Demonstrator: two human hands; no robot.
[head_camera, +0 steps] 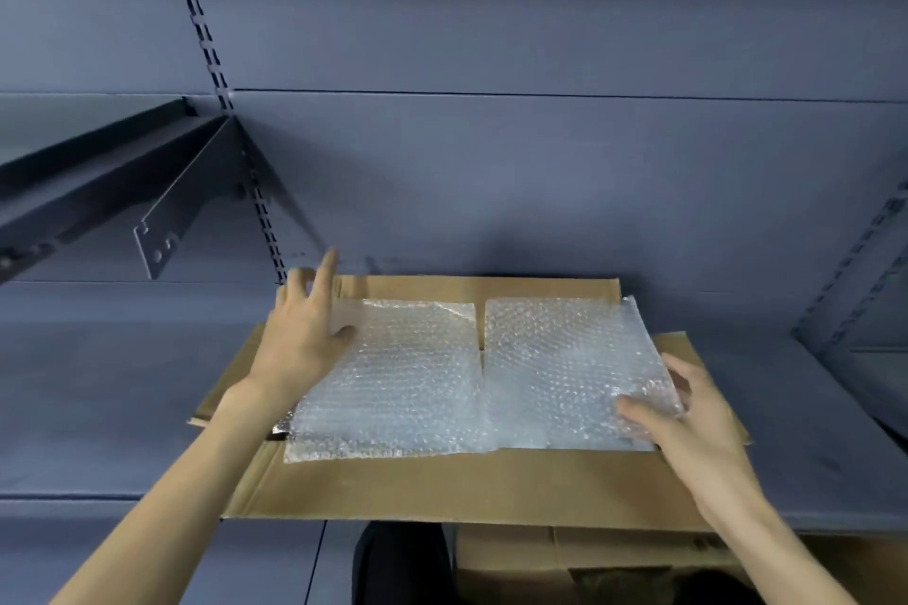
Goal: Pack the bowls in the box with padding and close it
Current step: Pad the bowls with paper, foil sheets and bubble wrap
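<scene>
A brown cardboard box (457,481) stands on a grey shelf with all its flaps folded outward. Two sheets of clear bubble wrap cover its opening side by side: the left sheet (398,373) and the right sheet (565,359). No bowls show; whatever lies under the wrap is hidden. My left hand (304,334) rests flat on the far left edge of the left sheet, fingers spread and straight. My right hand (683,413) touches the near right corner of the right sheet, its fingers loosely bent over the wrinkled edge.
The grey shelf (123,383) runs left and right of the box, backed by a grey wall panel. A dark metal shelf bracket (162,211) juts out at upper left. Another cardboard box (565,560) sits on the level below, next to a dark object.
</scene>
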